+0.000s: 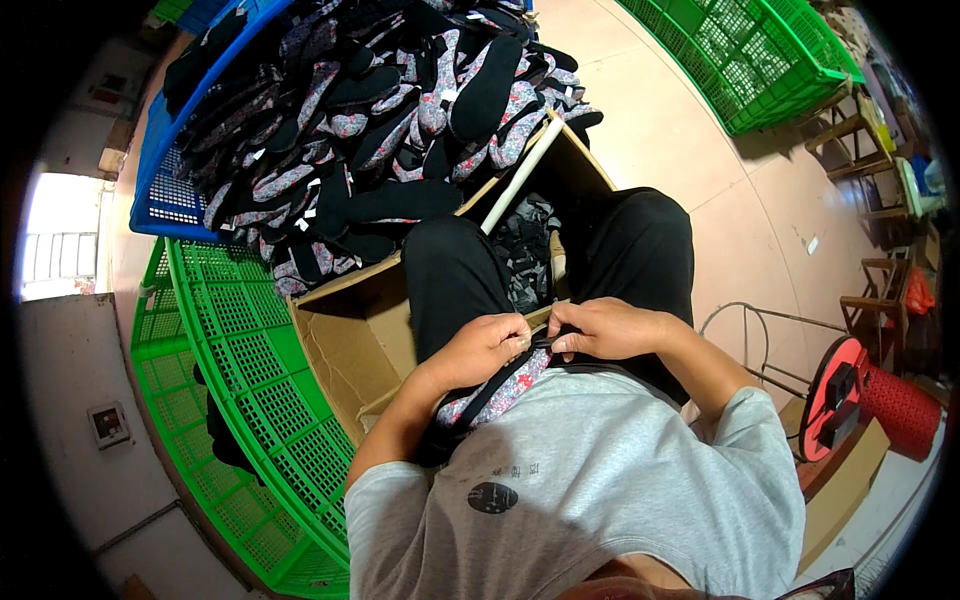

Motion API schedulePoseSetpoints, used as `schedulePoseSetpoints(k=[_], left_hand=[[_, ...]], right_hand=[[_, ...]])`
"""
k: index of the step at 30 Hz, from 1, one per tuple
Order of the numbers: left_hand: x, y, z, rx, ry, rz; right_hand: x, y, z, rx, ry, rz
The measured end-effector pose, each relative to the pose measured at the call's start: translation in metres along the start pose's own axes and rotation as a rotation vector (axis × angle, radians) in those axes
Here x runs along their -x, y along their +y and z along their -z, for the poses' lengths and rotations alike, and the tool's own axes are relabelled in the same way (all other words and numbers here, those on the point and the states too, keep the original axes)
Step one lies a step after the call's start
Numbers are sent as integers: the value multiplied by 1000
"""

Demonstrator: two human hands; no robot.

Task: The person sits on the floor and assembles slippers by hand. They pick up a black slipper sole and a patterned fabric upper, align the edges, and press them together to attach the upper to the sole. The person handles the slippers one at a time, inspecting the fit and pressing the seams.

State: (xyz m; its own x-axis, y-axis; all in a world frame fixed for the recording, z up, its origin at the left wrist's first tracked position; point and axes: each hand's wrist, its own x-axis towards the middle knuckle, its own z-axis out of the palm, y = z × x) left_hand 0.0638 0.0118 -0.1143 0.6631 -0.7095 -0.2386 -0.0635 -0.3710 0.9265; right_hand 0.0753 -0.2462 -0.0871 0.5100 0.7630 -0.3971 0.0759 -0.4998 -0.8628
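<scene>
In my lap lies a soft slipper (513, 388) of grey, pink-flowered cloth with black parts, close against my grey shirt. My left hand (488, 348) is closed with fingers pinched on its black edge. Just beside it, my right hand (608, 330) pinches the same edge, thumb and fingers together. The fingertips of both hands nearly meet there, and what lies between them is partly hidden. Beyond my knees, a big heap of similar slippers (487, 90) with black soles and small white tags fills a blue crate (152, 190) and spills toward me.
An open cardboard box (360, 335) stands before my knees, with a pale tube (524, 175) across it and dark scraps (527, 250) inside. Green crates (250, 370) stand at left; another green crate (740, 60) is far right. A red round-topped device (835, 400) and wooden stools (850, 135) are right.
</scene>
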Motion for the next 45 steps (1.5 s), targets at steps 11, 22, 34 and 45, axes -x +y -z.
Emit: schedulePoseSetpoints(k=[11,22,34,45], left_hand=[[-1,5,-2,-68,29,-12],[-3,1,-1,-59,-2,42],[-4,-7,-5,36,47,21],[-5,-11,-8,39,72,52]], right_hand=[[-12,-11,9,115,-102,-27],[-17,-12,9,81,-109,-44],[-23,-11,13,10,-168,-43],[-29,-7,11,-70,-151,-54]])
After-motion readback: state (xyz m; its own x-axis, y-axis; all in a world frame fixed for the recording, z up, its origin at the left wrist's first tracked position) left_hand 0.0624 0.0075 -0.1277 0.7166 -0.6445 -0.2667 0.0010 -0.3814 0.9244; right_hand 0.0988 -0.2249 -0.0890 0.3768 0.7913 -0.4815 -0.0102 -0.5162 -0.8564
